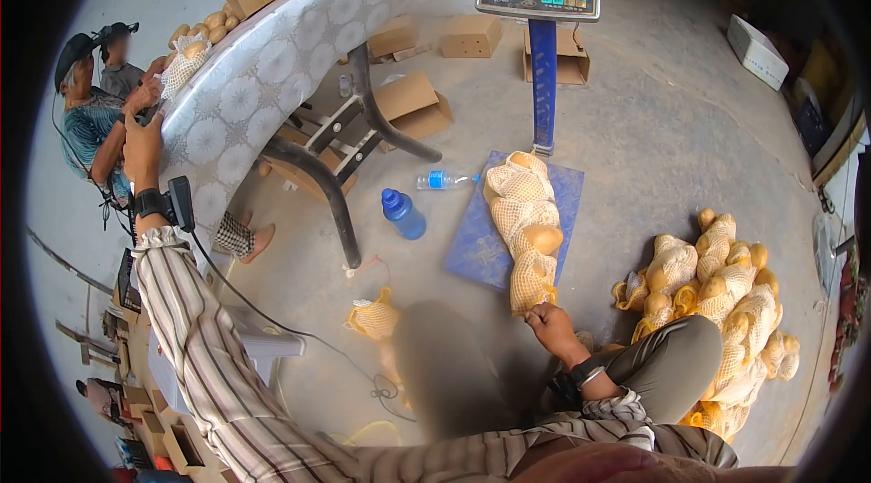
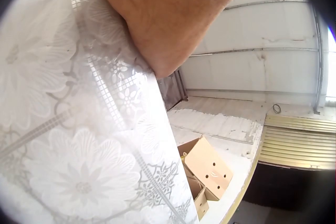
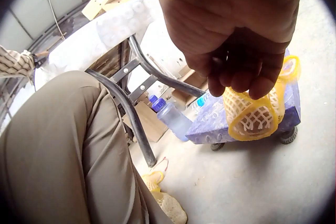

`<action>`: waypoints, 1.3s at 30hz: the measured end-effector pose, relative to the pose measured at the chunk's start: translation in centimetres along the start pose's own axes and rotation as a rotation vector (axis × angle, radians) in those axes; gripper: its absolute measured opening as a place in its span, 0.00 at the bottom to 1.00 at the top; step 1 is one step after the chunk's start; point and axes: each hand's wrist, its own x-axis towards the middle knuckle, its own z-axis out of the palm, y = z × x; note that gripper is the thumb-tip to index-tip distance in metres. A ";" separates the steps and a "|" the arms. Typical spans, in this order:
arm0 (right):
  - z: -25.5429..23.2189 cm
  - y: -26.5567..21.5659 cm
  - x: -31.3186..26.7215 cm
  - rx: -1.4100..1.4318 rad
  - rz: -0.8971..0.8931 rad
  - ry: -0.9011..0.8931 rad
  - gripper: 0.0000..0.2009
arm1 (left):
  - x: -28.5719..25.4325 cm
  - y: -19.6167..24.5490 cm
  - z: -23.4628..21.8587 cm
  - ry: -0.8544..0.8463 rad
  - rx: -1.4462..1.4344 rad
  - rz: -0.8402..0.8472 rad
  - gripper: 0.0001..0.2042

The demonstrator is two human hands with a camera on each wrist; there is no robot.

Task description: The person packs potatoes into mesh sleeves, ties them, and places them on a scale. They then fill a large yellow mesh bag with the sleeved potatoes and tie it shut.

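My right hand is at the near, yellow end of a long net bag filled with tan, oval produce. The bag lies lengthwise on the blue platform of a scale. In the right wrist view, the curled fingers overlap the bag's yellow netting. My left hand rests at the edge of the table, which has a patterned silver-white cloth; the left wrist view shows only the heel of this hand on the cloth.
More net bags are heaped on the floor at right. A blue bottle and a clear bottle are left of the scale. Black table legs stand beyond. Across the table, a person handles a netted bundle.
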 end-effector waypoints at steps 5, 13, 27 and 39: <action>0.1 0.1 0.0 0.001 -0.004 0.001 0.10 | -0.9 1.0 -1.1 -0.081 -0.014 0.006 0.39; 0.0 0.1 0.0 -0.003 -0.003 -0.007 0.09 | 0.0 -0.1 0.2 -0.018 0.030 0.005 0.39; 0.4 0.5 0.1 -0.009 -0.020 0.003 0.09 | 1.8 -1.9 1.9 0.004 -0.047 0.034 0.40; 0.1 -0.1 0.0 0.004 -0.006 -0.011 0.11 | 2.6 -2.7 2.7 0.024 -0.046 0.051 0.41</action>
